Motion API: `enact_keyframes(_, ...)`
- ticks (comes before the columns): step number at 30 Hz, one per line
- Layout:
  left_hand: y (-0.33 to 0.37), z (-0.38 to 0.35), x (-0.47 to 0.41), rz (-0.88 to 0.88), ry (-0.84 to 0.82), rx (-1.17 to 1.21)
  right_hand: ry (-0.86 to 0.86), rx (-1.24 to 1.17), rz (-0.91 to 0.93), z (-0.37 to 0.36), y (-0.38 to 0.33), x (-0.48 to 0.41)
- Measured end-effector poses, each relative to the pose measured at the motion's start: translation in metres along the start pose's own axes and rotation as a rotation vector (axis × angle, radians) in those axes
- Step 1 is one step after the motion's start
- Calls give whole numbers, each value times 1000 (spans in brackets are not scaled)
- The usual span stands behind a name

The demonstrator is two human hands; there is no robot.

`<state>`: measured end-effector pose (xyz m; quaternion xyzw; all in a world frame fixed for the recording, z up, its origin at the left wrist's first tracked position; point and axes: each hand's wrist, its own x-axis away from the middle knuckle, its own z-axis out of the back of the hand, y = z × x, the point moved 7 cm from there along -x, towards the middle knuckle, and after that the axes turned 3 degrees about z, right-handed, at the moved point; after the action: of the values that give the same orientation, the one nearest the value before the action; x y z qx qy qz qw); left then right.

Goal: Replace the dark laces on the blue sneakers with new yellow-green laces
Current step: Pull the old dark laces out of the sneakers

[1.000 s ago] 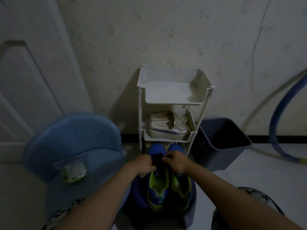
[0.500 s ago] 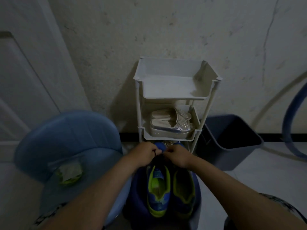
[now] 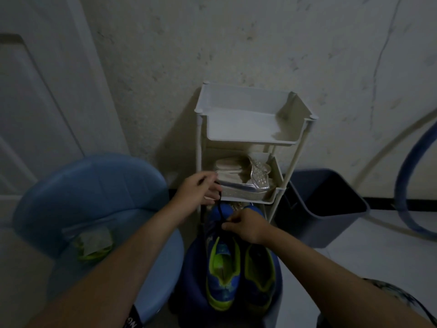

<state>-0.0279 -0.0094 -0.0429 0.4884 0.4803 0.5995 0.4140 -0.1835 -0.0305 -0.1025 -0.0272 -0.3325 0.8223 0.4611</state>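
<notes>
Two blue sneakers with yellow-green lining stand side by side on a dark blue stool: the left sneaker and the right sneaker. My left hand pinches a dark lace and holds it up above the left sneaker's toe. My right hand pinches the same lace lower down at the shoe's front. A clear packet of yellow-green laces lies on the light blue chair seat to the left.
A white three-tier rack stands against the wall and holds silver shoes on its middle shelf. A dark bin sits to its right, with a blue hose beyond. The light blue chair is beside a white door.
My left hand has risen up and to the left, drawing the dark lace out of the left sneaker. The right hand stayed low at the shoe's front.
</notes>
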Motion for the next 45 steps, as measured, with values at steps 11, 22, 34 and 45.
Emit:
enact_keyframes(11, -84, -31, 6, 260, -410, -808, 254, 637, 51, 38, -11, 4)
enact_keyframes(22, -83, -33, -8, 192, -384, -823, 211, -586, -193, 37, 16, -4)
enact_keyframes(34, -72, -35, -4, 8, -373, -1034, -93, -281, -110, 3, -1, 3)
enact_keyframes(45, -80, -30, -6, 117, -433, -1022, 74, -341, -144, 6, 11, 1)
